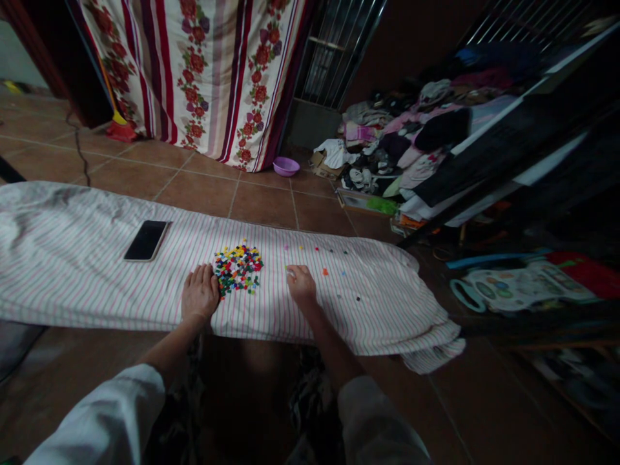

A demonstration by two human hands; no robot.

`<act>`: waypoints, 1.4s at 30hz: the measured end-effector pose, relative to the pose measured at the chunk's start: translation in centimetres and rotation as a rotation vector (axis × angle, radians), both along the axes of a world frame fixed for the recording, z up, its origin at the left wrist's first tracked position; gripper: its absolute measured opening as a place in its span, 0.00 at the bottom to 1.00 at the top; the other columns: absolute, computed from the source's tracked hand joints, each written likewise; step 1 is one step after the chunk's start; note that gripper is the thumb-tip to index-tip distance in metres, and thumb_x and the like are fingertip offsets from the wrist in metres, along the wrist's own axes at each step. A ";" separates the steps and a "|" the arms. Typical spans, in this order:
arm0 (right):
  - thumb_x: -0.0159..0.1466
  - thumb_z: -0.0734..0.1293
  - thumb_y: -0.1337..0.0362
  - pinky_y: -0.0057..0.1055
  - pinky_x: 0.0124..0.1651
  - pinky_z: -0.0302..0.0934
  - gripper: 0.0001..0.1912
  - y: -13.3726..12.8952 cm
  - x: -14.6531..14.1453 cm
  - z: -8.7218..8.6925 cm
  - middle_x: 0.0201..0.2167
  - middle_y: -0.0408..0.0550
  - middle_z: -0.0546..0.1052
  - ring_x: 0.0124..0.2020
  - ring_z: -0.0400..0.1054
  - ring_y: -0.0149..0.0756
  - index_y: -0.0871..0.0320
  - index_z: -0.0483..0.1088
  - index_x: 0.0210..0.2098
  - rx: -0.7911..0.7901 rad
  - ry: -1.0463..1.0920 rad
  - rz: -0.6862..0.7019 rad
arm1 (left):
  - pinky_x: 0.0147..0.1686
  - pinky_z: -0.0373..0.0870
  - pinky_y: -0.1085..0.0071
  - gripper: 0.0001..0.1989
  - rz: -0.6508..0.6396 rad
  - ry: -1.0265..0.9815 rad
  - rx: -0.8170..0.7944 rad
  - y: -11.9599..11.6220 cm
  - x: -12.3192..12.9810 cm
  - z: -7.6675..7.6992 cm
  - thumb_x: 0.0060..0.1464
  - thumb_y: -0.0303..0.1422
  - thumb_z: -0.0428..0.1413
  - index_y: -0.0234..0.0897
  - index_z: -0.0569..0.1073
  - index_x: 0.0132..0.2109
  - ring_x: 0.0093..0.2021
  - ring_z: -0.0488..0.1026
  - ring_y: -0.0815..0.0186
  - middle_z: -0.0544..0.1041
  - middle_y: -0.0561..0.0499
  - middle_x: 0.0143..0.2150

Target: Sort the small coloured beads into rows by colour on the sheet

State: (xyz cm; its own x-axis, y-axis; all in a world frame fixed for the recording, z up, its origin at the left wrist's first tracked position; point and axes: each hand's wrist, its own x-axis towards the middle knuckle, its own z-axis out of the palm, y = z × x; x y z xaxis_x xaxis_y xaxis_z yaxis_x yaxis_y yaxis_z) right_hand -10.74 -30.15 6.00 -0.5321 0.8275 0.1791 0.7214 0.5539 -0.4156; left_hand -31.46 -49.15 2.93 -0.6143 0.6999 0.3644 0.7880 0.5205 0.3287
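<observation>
A pile of small multicoloured pieces [238, 266] lies on the striped cloth [387, 323]. My left hand [200, 292] rests flat at the pile's left edge, fingers extended and holding nothing. To the right of the pile, my right hand [301, 284] is closed low over the cloth, its fingertips pressed together; what they hold is too small to name. Beyond and beside this hand lie several separate pieces, among them a red one [316, 248], an orange group [325, 272], a blue one [343, 273] and a black one [358, 299].
A dark-screened phone [146, 241] lies left of the pile. Past the cloth are a purple basin [286, 166], a floral curtain [213, 77], a red broom [121, 130] and heaped clothes [402, 132]. A patterned board [527, 284] is at the right.
</observation>
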 end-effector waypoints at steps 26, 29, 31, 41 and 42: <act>0.66 0.62 0.65 0.26 0.43 0.58 0.06 -7.5 -4.8 -2.9 0.39 0.46 0.75 0.42 0.69 0.34 0.55 0.70 0.41 0.025 0.024 0.054 | 0.61 0.57 0.54 0.24 -0.003 0.038 0.012 -0.1 -0.1 -0.4 0.63 0.36 0.37 0.28 0.69 0.56 0.62 0.64 0.52 0.71 0.35 0.59; 0.67 0.61 0.66 0.26 0.42 0.58 0.06 -7.6 -4.8 -2.9 0.38 0.46 0.75 0.41 0.69 0.33 0.54 0.70 0.40 0.030 0.031 0.036 | 0.62 0.56 0.53 0.24 -0.013 0.038 0.024 -0.1 -0.2 -0.5 0.63 0.36 0.37 0.29 0.68 0.56 0.62 0.63 0.52 0.71 0.35 0.58; 0.66 0.61 0.66 0.26 0.42 0.58 0.06 -7.7 -4.8 -2.9 0.38 0.45 0.75 0.41 0.69 0.34 0.54 0.70 0.40 0.021 0.036 0.033 | 0.62 0.56 0.53 0.24 -0.010 0.029 0.036 -0.2 -0.2 -0.5 0.63 0.36 0.37 0.30 0.68 0.57 0.62 0.63 0.53 0.71 0.35 0.58; 0.68 0.60 0.65 0.28 0.45 0.59 0.06 -7.8 -4.7 -3.2 0.38 0.46 0.76 0.43 0.70 0.35 0.54 0.68 0.41 -0.025 0.080 -0.004 | 0.61 0.58 0.52 0.26 -0.023 0.040 0.015 -0.3 -0.2 -0.1 0.63 0.37 0.35 0.25 0.68 0.56 0.61 0.64 0.50 0.71 0.32 0.57; 0.68 0.60 0.65 0.28 0.45 0.59 0.06 -7.8 -4.7 -3.2 0.38 0.46 0.76 0.43 0.70 0.35 0.54 0.68 0.41 -0.026 0.083 -0.001 | 0.61 0.57 0.52 0.26 -0.020 0.040 0.016 -0.3 -0.1 -0.1 0.63 0.37 0.35 0.25 0.68 0.56 0.62 0.64 0.50 0.71 0.32 0.58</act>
